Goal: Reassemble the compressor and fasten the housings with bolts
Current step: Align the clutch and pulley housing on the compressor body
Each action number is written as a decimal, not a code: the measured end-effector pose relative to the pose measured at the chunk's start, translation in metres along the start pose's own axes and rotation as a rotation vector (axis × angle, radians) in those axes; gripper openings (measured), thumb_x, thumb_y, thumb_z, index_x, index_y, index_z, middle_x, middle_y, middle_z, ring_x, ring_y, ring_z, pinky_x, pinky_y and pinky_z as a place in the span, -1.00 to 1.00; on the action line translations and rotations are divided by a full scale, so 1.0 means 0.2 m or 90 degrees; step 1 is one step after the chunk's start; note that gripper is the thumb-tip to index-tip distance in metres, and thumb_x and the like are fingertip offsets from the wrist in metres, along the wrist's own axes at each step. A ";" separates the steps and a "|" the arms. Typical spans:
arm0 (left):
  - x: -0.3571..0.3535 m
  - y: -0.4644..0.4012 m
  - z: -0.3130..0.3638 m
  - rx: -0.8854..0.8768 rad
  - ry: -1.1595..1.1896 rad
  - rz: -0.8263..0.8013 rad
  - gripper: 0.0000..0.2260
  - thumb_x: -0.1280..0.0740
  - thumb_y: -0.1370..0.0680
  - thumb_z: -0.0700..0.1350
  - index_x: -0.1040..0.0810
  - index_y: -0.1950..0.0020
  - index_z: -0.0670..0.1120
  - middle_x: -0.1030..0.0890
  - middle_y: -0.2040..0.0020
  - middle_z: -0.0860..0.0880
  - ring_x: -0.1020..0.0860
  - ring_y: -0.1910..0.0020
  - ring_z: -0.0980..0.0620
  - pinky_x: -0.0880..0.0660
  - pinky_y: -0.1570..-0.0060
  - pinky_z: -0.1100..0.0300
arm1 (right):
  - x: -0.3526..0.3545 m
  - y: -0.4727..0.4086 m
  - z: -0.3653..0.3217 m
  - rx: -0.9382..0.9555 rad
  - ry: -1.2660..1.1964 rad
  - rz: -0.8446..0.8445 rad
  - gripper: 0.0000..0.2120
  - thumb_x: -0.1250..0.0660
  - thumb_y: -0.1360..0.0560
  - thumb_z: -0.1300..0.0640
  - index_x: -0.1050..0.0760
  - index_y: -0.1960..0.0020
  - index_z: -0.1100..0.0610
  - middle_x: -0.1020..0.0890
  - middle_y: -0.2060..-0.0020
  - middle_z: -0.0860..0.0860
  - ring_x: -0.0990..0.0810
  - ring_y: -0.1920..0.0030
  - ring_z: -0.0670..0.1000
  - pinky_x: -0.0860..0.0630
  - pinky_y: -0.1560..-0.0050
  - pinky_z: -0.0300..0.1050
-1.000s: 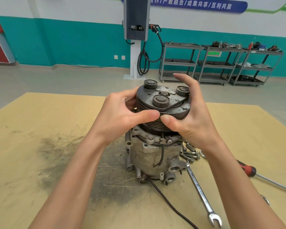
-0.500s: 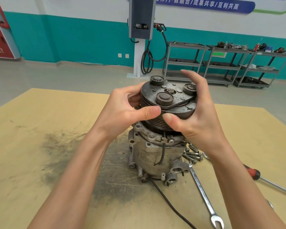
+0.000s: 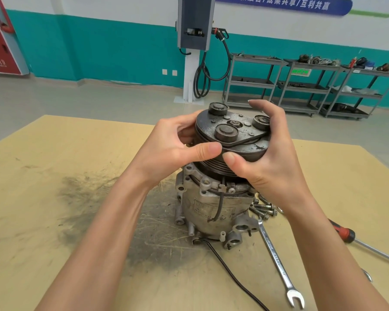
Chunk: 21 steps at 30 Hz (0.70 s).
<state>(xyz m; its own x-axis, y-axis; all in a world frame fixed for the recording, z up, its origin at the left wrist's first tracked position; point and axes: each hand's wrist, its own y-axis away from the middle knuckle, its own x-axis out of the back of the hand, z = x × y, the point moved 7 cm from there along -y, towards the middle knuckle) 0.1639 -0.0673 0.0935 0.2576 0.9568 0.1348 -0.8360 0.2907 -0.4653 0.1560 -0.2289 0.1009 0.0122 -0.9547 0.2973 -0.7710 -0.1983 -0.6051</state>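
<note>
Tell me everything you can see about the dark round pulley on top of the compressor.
The pulley is a dark, worn metal disc with grooves around its rim. Its flat top face carries three raised round bosses and a small centre nut. It sits slightly tilted on the upper end of the grey compressor body, which stands upright on the wooden table. The left hand grips its left edge; the right hand grips its right edge, its thumb on the rim and its fingers curled over the far edge.

Scuffed table (image 3: 54,221) under compressor (image 3: 213,212), bolts (image 3: 263,208), wrench (image 3: 276,263), screwdriver (image 3: 355,241)
</note>
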 end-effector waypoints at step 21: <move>0.00 0.01 0.01 -0.004 -0.042 0.004 -0.36 -0.53 -0.27 0.22 -0.58 -0.25 -0.07 -0.70 -0.10 0.08 -0.64 -0.13 0.09 -0.51 -0.08 0.28 | 0.00 -0.01 0.01 -0.001 -0.018 -0.015 -0.15 -0.50 -0.19 -0.12 -0.26 -0.38 0.09 -0.58 -0.08 -0.11 -0.60 -0.12 -0.09 -0.53 -0.17 -0.14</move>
<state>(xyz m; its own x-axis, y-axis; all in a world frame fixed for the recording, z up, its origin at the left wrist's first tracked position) 0.1620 -0.0663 0.0947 0.2196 0.9569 0.1898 -0.8344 0.2850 -0.4718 0.1592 -0.2295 0.1016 0.0489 -0.9556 0.2906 -0.7710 -0.2210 -0.5973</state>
